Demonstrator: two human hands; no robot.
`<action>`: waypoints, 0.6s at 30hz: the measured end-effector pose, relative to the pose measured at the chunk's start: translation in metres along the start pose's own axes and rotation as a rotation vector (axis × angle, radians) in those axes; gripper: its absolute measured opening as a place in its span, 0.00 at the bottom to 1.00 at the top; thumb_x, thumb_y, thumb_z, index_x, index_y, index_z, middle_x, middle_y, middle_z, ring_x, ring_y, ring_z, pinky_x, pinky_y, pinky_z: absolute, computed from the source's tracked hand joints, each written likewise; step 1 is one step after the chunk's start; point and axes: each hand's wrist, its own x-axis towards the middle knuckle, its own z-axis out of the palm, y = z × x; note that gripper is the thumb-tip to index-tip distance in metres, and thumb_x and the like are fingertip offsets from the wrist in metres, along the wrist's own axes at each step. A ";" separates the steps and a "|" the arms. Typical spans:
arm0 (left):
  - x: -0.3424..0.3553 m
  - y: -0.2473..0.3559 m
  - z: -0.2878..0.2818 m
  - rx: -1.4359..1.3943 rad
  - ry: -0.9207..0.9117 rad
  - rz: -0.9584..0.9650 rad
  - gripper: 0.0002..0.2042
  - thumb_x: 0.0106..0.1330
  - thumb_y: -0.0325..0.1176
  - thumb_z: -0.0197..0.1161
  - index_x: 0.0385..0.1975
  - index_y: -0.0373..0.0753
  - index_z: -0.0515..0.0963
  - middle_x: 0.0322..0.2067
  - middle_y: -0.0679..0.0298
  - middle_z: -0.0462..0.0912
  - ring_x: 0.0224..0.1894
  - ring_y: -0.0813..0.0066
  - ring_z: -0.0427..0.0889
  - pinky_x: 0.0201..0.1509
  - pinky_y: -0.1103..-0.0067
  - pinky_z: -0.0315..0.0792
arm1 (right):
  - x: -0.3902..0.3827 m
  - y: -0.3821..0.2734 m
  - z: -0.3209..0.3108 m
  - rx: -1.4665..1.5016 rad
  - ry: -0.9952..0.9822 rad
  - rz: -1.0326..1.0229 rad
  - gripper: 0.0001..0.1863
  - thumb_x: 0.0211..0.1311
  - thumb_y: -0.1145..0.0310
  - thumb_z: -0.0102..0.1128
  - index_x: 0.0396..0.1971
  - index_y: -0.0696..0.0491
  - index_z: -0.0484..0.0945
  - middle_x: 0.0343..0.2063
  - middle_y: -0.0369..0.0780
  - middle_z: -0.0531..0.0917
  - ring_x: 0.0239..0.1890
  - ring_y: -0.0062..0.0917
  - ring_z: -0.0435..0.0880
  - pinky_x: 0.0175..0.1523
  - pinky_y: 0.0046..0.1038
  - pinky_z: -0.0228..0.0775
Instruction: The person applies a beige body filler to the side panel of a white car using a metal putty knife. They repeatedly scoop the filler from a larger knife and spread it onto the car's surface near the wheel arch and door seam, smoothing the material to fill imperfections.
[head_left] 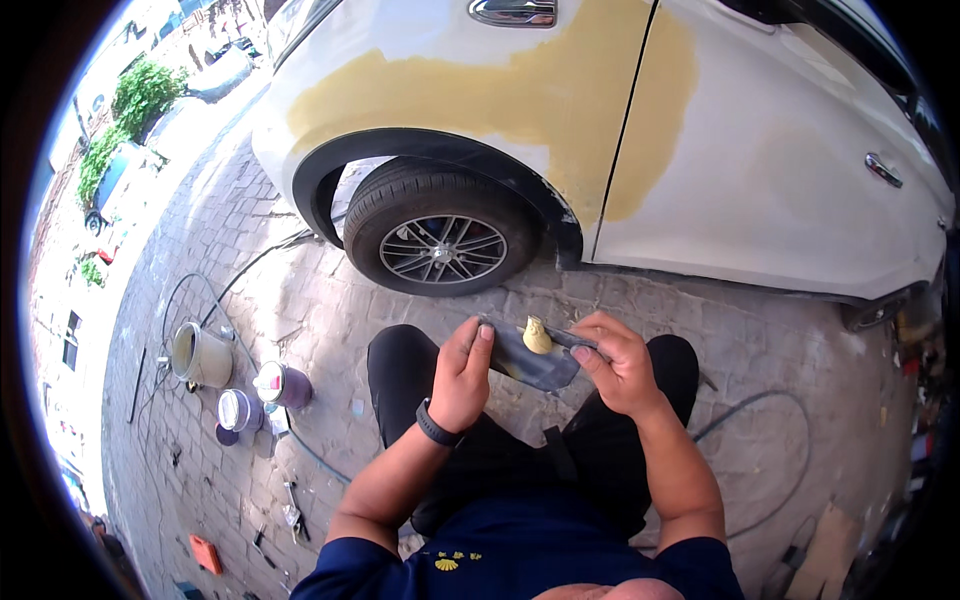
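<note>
Above my knees, my left hand (463,372) is closed on the left edge of a dark flat putty board (545,373), thumb on top. A lump of yellowish filler putty (537,340) sits on and above the board. My right hand (622,365) is closed, its thumb and fingers pinching a thin dark spreader (572,341) that reaches to the putty. Beyond my hands is the white car's front side, with yellow filler patches (440,95) smeared over the fender and onto the door edge.
The front wheel (445,245) is just ahead of my knees. On the paving at left are a whitish bucket (208,362) and two lidded tins, a white-topped tin (288,388) and another tin (238,412). A hose (805,440) curls at right; an orange case (205,553) lies lower left.
</note>
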 end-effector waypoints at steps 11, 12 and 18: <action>0.006 -0.022 -0.014 -0.157 -0.037 -0.020 0.14 0.86 0.37 0.53 0.41 0.32 0.77 0.32 0.71 0.75 0.36 0.83 0.69 0.42 0.80 0.68 | 0.013 0.018 0.023 0.496 0.387 0.203 0.09 0.76 0.71 0.63 0.42 0.63 0.83 0.40 0.35 0.84 0.39 0.19 0.77 0.48 0.24 0.68; 0.008 -0.027 -0.017 -0.229 0.017 -0.057 0.14 0.86 0.37 0.53 0.42 0.32 0.77 0.33 0.71 0.76 0.37 0.84 0.70 0.43 0.80 0.69 | 0.009 0.025 0.021 0.354 0.281 0.141 0.09 0.76 0.71 0.63 0.42 0.63 0.83 0.40 0.35 0.84 0.39 0.20 0.77 0.48 0.24 0.68; 0.020 -0.023 -0.036 -0.665 0.145 -0.221 0.14 0.87 0.37 0.52 0.48 0.33 0.80 0.39 0.70 0.82 0.40 0.85 0.76 0.46 0.81 0.75 | 0.010 0.034 0.023 -0.082 0.093 0.179 0.09 0.77 0.71 0.62 0.40 0.63 0.82 0.38 0.34 0.84 0.38 0.21 0.78 0.47 0.25 0.69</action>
